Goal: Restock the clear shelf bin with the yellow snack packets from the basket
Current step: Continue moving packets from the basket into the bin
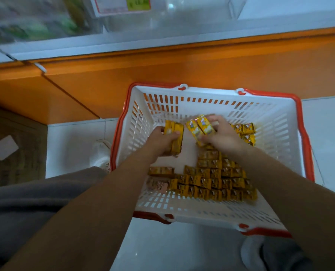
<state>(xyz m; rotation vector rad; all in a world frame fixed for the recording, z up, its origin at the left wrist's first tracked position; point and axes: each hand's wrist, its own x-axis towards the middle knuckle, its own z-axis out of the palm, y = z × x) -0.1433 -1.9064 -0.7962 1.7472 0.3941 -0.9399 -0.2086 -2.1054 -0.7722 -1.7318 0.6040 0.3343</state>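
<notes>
Small yellow snack packets (211, 180) are seen lying in rough rows on the floor of a white plastic shopping basket (280, 122), mostly towards its near and right sides, with a few more at the far right. A short stack of packets (177, 137) is gripped by the left hand (159, 141), fingers curled round it, thumb across the top. A fanned bunch of packets (200, 127) is pinched by the right hand (224, 136), printed faces up, just right of the left hand's stack. Both handfuls are held low inside the basket.

The packets are judged to be light, soft-wrapped and somewhat slippery, probably crushable if squeezed hard. They are best gathered in flat stacks and clamped across the broad faces, not taken by the crimped ends.

The basket, edged with red handles, is set on pale floor tiles against an orange shelf base (182, 69). Above it, at the far edge and blurred, a clear shelf bin (182, 18) with a price label (121, 4) can be made out, well apart from both hands. A white shoe (100, 153) is beside the basket on the left.
</notes>
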